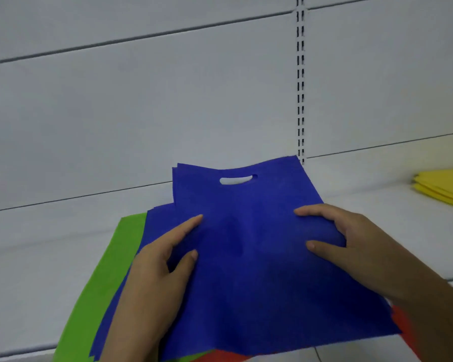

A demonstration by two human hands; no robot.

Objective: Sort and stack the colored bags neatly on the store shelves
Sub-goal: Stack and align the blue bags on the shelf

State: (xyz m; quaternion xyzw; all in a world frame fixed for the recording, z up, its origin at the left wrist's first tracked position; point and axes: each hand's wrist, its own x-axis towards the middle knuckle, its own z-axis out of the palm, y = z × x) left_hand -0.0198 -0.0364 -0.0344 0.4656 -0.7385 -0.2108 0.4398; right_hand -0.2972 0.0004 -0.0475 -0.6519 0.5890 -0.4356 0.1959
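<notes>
A blue fabric bag (249, 270) with a cut-out handle lies on top of a pile on the white shelf (37, 257). More blue bags (157, 220) stick out under it at the left, with a green bag (107, 270) below them. A red-orange bag (406, 327) peeks out at the lower right. My left hand (157, 278) holds the top bag's left edge, thumb on top. My right hand (351, 246) grips its right side, thumb and forefinger on the fabric. The other fingers of both hands are hidden beneath.
A stack of yellow bags (445, 186) lies on the shelf at the far right. Behind stands the white back panel with a slotted upright (300, 82). Bare shelf surface stretches left of the pile.
</notes>
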